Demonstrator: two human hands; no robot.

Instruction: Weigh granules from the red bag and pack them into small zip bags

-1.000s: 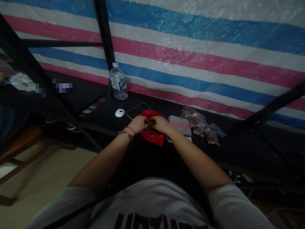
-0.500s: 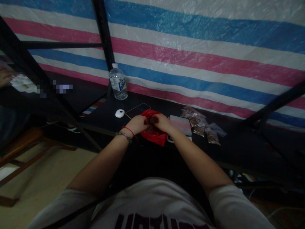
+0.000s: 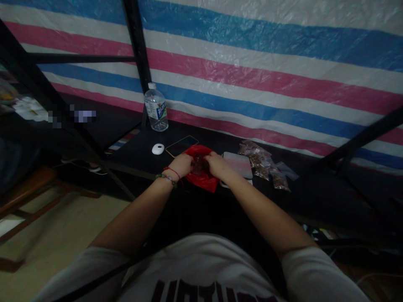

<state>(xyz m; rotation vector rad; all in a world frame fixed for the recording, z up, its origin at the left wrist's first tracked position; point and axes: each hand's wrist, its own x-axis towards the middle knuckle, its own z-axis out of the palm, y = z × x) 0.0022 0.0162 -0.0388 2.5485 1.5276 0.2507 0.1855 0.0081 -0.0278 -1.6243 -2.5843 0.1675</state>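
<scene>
A crumpled red plastic bag (image 3: 201, 181) lies on the black table (image 3: 315, 197) in front of me. My left hand (image 3: 181, 164) and my right hand (image 3: 216, 164) are both over the bag, close together, pinching a small clear packet of brown bits (image 3: 198, 164) between them. The fingertips are dim and partly hidden. To the right of the bag lie several small clear packets with brown contents (image 3: 264, 164).
A water bottle (image 3: 155, 108) stands at the back by a black post. A white round object (image 3: 158, 149), a dark phone (image 3: 181, 145) and a pinkish flat pad (image 3: 239, 164) lie around the bag. Striped plastic sheet behind; wooden chair (image 3: 28, 193) at left.
My hands have drawn slightly apart over the red bag, and the small packet between them shows more. Nothing else has moved.
</scene>
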